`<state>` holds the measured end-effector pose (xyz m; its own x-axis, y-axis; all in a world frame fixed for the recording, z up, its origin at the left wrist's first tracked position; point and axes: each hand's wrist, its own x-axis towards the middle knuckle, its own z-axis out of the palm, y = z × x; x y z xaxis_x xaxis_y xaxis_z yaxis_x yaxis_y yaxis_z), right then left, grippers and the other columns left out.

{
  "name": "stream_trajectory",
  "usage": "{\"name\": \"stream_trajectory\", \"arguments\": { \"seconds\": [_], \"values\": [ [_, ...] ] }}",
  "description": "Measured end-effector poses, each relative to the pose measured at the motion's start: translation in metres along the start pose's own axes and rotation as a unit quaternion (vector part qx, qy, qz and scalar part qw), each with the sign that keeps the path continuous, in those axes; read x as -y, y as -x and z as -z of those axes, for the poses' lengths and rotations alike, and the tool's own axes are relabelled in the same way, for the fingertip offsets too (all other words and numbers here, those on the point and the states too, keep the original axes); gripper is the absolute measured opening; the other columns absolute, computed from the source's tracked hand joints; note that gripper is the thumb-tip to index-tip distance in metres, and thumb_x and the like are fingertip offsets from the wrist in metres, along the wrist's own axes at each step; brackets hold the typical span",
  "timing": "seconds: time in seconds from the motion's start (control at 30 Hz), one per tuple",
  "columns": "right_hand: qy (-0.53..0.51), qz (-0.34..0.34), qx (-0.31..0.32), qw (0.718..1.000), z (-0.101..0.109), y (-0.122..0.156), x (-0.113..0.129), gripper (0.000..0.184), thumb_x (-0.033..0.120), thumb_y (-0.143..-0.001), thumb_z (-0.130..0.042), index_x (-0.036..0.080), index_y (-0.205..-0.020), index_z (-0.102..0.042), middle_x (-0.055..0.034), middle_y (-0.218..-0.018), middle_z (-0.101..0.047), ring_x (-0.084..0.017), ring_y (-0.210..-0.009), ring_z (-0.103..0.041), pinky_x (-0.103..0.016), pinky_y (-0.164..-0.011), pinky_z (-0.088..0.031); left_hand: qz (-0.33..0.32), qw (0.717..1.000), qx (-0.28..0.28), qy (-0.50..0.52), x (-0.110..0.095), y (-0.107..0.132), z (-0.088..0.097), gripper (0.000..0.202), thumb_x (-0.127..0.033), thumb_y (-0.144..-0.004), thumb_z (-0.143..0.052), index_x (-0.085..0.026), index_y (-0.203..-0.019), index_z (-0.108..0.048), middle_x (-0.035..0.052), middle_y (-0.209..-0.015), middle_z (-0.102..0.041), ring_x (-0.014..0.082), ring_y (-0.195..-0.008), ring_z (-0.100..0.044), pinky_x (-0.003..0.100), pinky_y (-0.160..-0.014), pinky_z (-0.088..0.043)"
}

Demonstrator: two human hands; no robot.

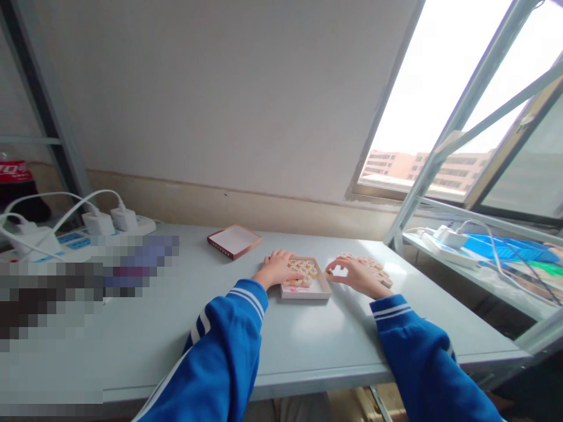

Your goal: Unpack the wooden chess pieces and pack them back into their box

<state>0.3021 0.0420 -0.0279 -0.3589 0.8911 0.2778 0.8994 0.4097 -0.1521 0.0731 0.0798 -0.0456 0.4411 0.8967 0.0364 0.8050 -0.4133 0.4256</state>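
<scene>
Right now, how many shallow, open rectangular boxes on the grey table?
2: a dark-red, white-lined box near the white wall; a pale box at the left hand. Pixelation at left could hide others.

I seem to be in a dormitory room: metal frame posts (477,88) rise at both ends of my tabletop (308,346), set against a plain wall (220,105). A power strip (146,225) with chargers (97,224), a cola bottle (15,173) and a window (422,105) suggest it.

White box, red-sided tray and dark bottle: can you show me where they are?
White box (305,295): head view, on its front wall.
Red-sided tray (234,239): head view, on its pale inside.
Dark bottle (16,187): head view, just below its red label.
</scene>
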Motion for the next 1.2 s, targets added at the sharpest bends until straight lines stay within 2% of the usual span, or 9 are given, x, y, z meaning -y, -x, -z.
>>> {"name": "stream_trajectory", "arguments": {
  "seconds": [0.13,0.2,0.33,0.6,0.73,0.87,0.97,1.07,1.2],
  "values": [
    [-0.044,-0.003,-0.018,0.999,0.013,0.002,0.013,0.032,0.048,-0.077,-0.048,0.023,-0.089,-0.062,-0.0034,-0.087,-0.060,-0.017,-0.082,-0.053,-0.032,-0.076,-0.040,-0.004,1.000,0.000,-0.002,-0.002,0.001,0.001,0.070,-0.061,-0.063,-0.047,-0.024,-0.122,-0.038,0.0062,-0.127,-0.041,0.0274,-0.118,-0.032,0.042,-0.097,-0.027],
    [-0.038,0.027,0.026,0.999,0.022,0.002,0.026,0.029,0.047,-0.077,-0.050,0.024,-0.091,-0.062,-0.0024,-0.088,-0.060,-0.017,-0.083,-0.052,-0.031,-0.077,-0.039,-0.002,1.000,-0.004,-0.008,-0.001,0.000,0.000,0.071,-0.062,-0.063,-0.046,-0.024,-0.122,-0.038,0.0060,-0.127,-0.041,0.0276,-0.118,-0.031,0.041,-0.097,-0.028],
    [0.066,0.042,0.097,0.992,0.027,-0.001,0.050,0.017,0.038,-0.072,-0.059,0.026,-0.084,-0.063,-0.0018,-0.087,-0.060,-0.019,-0.084,-0.051,-0.034,-0.076,-0.034,0.000,1.000,-0.007,-0.021,0.001,-0.002,-0.003,0.070,-0.061,-0.063,-0.048,-0.025,-0.122,-0.038,0.0054,-0.126,-0.041,0.0274,-0.117,-0.033,0.042,-0.096,-0.029],
    [0.149,0.024,0.005,0.989,0.007,0.000,0.063,0.008,0.030,-0.074,-0.060,0.021,-0.074,-0.061,-0.0031,-0.078,-0.061,-0.019,-0.079,-0.050,-0.033,-0.072,-0.026,-0.002,1.000,-0.012,-0.023,0.003,-0.002,-0.004,0.071,-0.063,-0.062,-0.048,-0.024,-0.121,-0.038,0.0057,-0.127,-0.041,0.0280,-0.119,-0.031,0.043,-0.097,-0.028],
    [0.113,0.026,-0.026,0.993,0.013,0.008,0.044,0.012,0.032,-0.078,-0.055,0.026,-0.076,-0.064,-0.0013,-0.085,-0.063,-0.019,-0.083,-0.050,-0.033,-0.073,-0.026,-0.001,1.000,-0.006,-0.017,0.001,-0.001,-0.002,0.069,-0.062,-0.064,-0.047,-0.025,-0.121,-0.039,0.0059,-0.127,-0.041,0.0278,-0.118,-0.032,0.042,-0.096,-0.028],
    [0.144,-0.066,-0.081,0.984,0.021,0.023,0.001,0.016,0.035,-0.079,-0.051,0.028,-0.082,-0.065,-0.0022,-0.094,-0.064,-0.021,-0.085,-0.052,-0.034,-0.070,-0.028,-0.009,1.000,-0.008,-0.009,0.001,-0.001,-0.001,0.069,-0.061,-0.065,-0.048,-0.024,-0.122,-0.037,0.0062,-0.127,-0.041,0.0276,-0.117,-0.033,0.043,-0.096,-0.028],
    [0.167,-0.087,-0.052,0.981,0.017,0.039,-0.027,0.019,0.039,-0.076,-0.053,0.033,-0.089,-0.065,-0.0024,-0.102,-0.062,-0.024,-0.092,-0.051,-0.034,-0.067,-0.030,-0.009,1.000,-0.003,-0.008,0.001,0.000,0.000,0.070,-0.061,-0.064,-0.048,-0.024,-0.123,-0.037,0.0063,-0.128,-0.041,0.0278,-0.118,-0.033,0.043,-0.096,-0.028],
    [0.179,-0.074,-0.044,0.980,0.010,0.049,-0.039,0.024,0.038,-0.077,-0.051,0.038,-0.099,-0.061,-0.0004,-0.109,-0.059,-0.025,-0.099,-0.049,-0.036,-0.070,-0.032,-0.010,1.000,-0.002,-0.003,-0.001,0.001,0.001,0.071,-0.063,-0.064,-0.046,-0.023,-0.123,-0.038,0.0063,-0.127,-0.041,0.0271,-0.118,-0.032,0.042,-0.097,-0.028],
    [0.192,-0.085,-0.078,0.975,0.000,0.046,-0.042,0.024,0.039,-0.079,-0.048,0.034,-0.099,-0.061,-0.0014,-0.115,-0.056,-0.025,-0.103,-0.048,-0.040,-0.074,-0.033,-0.011,1.000,-0.001,-0.015,-0.001,0.002,0.002,0.076,-0.067,-0.060,-0.047,-0.024,-0.123,-0.037,0.0056,-0.128,-0.040,0.0266,-0.118,-0.032,0.041,-0.098,-0.027]
  ]
}}
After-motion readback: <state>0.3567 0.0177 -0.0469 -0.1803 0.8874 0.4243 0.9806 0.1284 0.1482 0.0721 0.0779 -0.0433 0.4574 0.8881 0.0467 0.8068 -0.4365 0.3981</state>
